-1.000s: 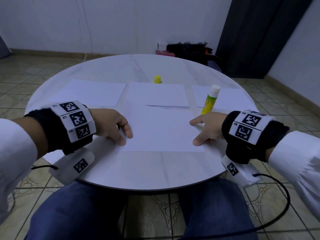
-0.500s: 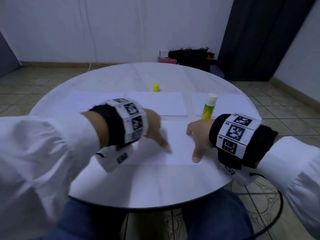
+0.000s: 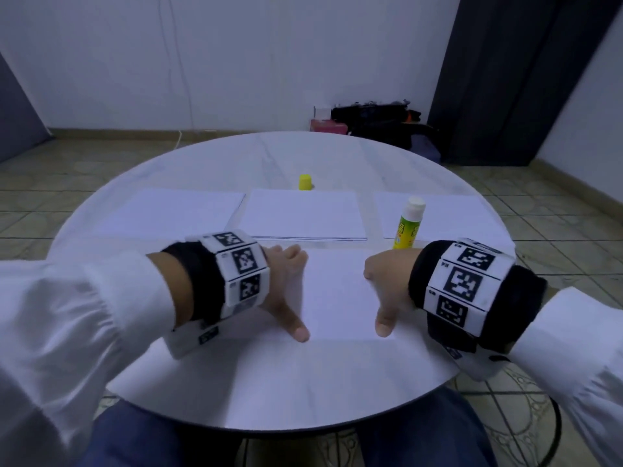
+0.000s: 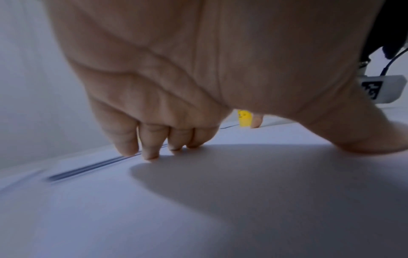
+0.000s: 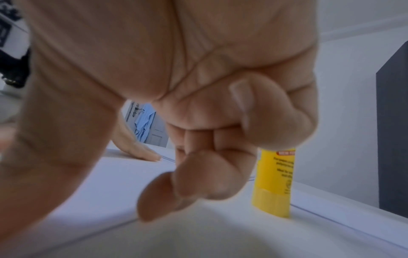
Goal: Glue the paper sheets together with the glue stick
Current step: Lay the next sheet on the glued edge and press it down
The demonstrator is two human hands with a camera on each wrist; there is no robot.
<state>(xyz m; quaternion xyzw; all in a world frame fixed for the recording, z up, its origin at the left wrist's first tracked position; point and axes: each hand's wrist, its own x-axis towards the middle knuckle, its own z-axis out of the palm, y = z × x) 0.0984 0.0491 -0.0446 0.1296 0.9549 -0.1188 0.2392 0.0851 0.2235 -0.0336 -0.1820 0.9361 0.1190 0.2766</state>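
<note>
A white sheet (image 3: 337, 298) lies at the table's front with both my hands on it. My left hand (image 3: 290, 291) presses down, its fingertips (image 4: 150, 150) at the sheet's far edge and its thumb spread to the near edge. My right hand (image 3: 381, 294) sits on the sheet's right part. Its fingers (image 5: 209, 157) are curled under and its thumb points down onto the paper. It holds nothing. The uncapped yellow glue stick (image 3: 408, 227) stands upright just beyond my right hand, also visible as the glue stick (image 5: 273, 183). Its yellow cap (image 3: 305, 182) stands farther back.
Across the round white table (image 3: 269, 392) lie a paper sheet (image 3: 175, 210) on the left, a thin paper stack (image 3: 303, 217) in the middle and another sheet (image 3: 448, 214) on the right. Bags (image 3: 377, 119) sit on the floor behind the table.
My left hand has slid from the front sheet's left edge onto the sheet, toward its middle. My right hand has shifted slightly inward and its index finger has curled in.
</note>
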